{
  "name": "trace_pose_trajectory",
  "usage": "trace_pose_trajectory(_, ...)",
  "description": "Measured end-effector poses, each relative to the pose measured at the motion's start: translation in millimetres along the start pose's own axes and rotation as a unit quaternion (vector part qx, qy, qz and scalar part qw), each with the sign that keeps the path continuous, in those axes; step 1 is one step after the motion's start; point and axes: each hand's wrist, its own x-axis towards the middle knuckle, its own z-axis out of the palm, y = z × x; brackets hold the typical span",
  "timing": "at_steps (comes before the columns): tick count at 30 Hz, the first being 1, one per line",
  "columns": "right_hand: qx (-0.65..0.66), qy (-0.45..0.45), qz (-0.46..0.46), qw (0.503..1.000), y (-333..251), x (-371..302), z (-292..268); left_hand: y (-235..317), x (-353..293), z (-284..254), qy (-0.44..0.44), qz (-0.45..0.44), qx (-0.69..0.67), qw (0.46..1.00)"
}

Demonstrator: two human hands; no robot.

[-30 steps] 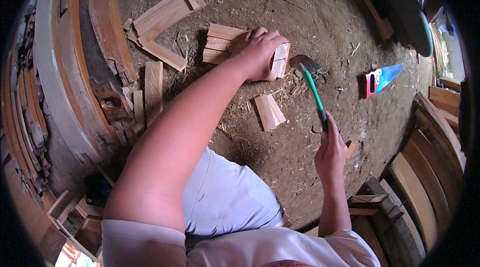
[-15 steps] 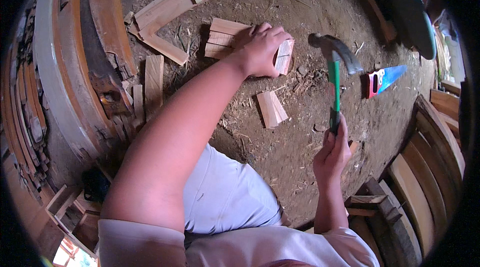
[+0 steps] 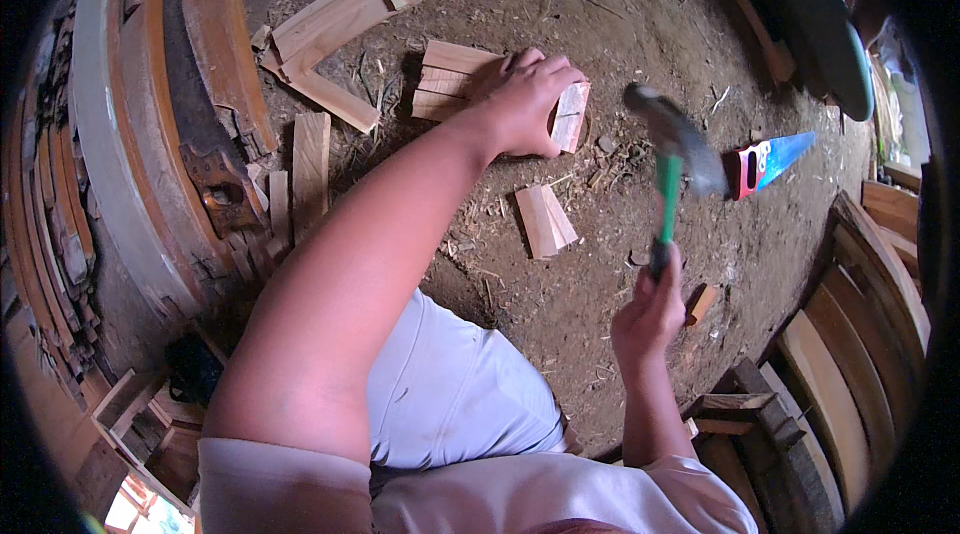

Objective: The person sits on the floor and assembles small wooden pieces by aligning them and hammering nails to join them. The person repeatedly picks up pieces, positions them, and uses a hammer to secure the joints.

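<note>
Down on the dirt floor (image 3: 560,334), the left hand (image 3: 525,104) presses flat on a small wooden block (image 3: 570,117) beside a stack of wood pieces (image 3: 445,82), while the right hand (image 3: 648,314) is clamped round a green-handled hammer (image 3: 668,184), raised above the ground right of the block.
</note>
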Motion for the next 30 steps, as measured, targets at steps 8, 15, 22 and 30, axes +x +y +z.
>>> trace_pose_trajectory(8, -0.026, 0.054, -0.055, 0.997, -8, 0, -11, -1, -1, 1, -0.005, 0.005, -0.023, 1.000)
trace_pose_trajectory(15, -0.108, -0.004, -0.047, 0.993, 11, 2, 12, 1, 2, -4, -0.023, -0.007, -0.059, 0.998)
trace_pose_trajectory(22, -0.062, 0.058, -0.069, 0.994, 18, -8, 13, -1, 2, 2, -0.004, 0.000, -0.052, 0.999)
trace_pose_trajectory(30, -0.073, 0.062, -0.058, 0.994, -12, 7, -14, -5, 1, 6, 0.013, 0.015, -0.047, 0.999)
